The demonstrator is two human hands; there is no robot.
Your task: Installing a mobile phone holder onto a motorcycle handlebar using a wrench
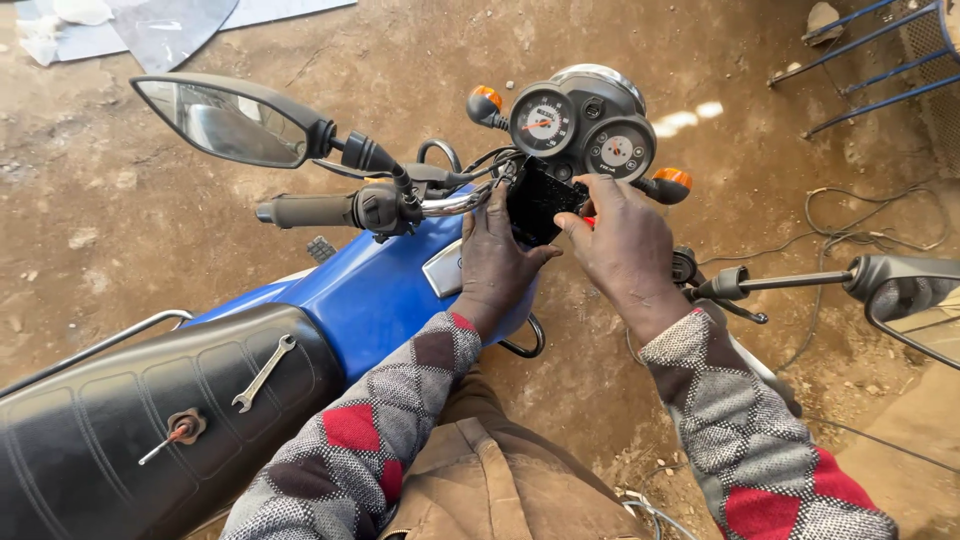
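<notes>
Both hands meet at the middle of the motorcycle's handlebar (pixel 455 203), just below the twin round gauges (pixel 583 125). Between them sits a small black panel (pixel 537 200), a flat, roughly rectangular piece with a speckled face.

The left hand (pixel 492 265) comes up from the near side. Its grip is closed on the panel's left and lower edge, the fingers (pixel 497 205) wrapped up along the left side and the thumb reaching across beneath the lower corner. The right hand (pixel 625 245) comes in from the right; its fingers (pixel 580 215) curl against the panel's right edge, with a sliver of something red (pixel 590 221) showing at the fingertips. Whether that hand pinches the panel or only presses on it cannot be told.

The panel lies directly ahead of both hands, touching each, so neither is clearly nearer; the left carries more of it. Its long axis runs from near-left to far-right, tilted, with the far end pointing up toward the gauges and the face turned toward the camera.

The blue fuel tank (pixel 370 290) lies under the left wrist. On the black seat (pixel 120 410), near left and well apart from the hands, rest a silver open-ended spanner (pixel 263 373) and a screwdriver with a red handle (pixel 168 437) lying across a small brown part (pixel 188 424). A mirror (pixel 228 122) stands out far left, another (pixel 905 290) at the right edge. Orange indicators (pixel 486 98) flank the gauges. Loose wires (pixel 860 225) trail over the dirt ground (pixel 760 180) to the right.
</notes>
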